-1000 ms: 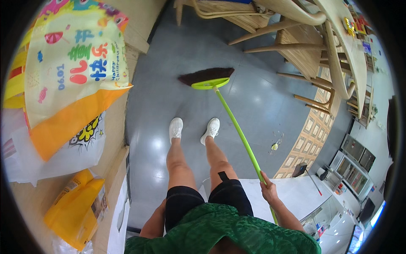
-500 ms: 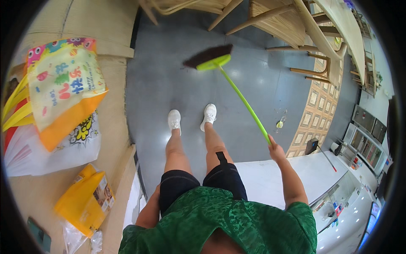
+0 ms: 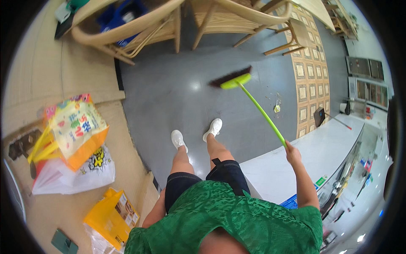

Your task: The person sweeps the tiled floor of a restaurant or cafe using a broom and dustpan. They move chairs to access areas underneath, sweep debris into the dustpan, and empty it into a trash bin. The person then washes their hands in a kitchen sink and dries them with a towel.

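The right hand [image 3: 292, 153] has its fingers wrapped tight round the top of the broom [image 3: 253, 103] handle, arm stretched out to the side over the white table [image 3: 292, 173]. The left hand cannot be seen — the arm hangs down beside the thigh, hidden under the green shirt [image 3: 228, 220], so the state of its fingers cannot be told.

The broom head [image 3: 230, 78] rests on the grey floor [image 3: 169, 89] ahead of the shoes [image 3: 196, 133], just short of the wooden chairs [image 3: 211, 17]. A small patch of crumbs and a yellowish scrap [image 3: 277, 108] lies to the right of the handle, near the edge where the grey floor meets the patterned tiles [image 3: 306, 80].

The step in hand looks like a sweeping stroke across the open floor. The next stroke would probably have to swing the head right, toward that scrap, with a one-handed grip that gives little leverage.

The handle is a thin, smooth, lime-green tube; the head is a green bar with dark, stiff-looking bristles. The floor is glossy and throws back a light spot. On the left, soft plastic bags [image 3: 74, 139] slump on a tan surface.
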The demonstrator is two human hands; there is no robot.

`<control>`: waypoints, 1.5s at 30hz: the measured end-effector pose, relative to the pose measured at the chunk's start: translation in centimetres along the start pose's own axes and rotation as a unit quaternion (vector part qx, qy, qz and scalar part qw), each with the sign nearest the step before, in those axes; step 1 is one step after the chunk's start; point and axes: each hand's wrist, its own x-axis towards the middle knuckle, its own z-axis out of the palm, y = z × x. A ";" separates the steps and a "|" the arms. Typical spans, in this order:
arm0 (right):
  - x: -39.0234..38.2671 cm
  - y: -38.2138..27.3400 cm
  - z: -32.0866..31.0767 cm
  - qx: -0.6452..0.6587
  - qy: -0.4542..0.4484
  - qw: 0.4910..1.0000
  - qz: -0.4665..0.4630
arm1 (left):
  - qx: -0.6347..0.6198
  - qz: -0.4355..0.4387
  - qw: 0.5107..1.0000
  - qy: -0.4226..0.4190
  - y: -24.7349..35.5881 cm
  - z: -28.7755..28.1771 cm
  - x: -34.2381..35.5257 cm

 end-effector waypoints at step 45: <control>1.4 0.5 17.0 0.549 0.033 0.684 0.480 | 0.659 0.230 0.715 -0.030 48.0 48.3 -2.6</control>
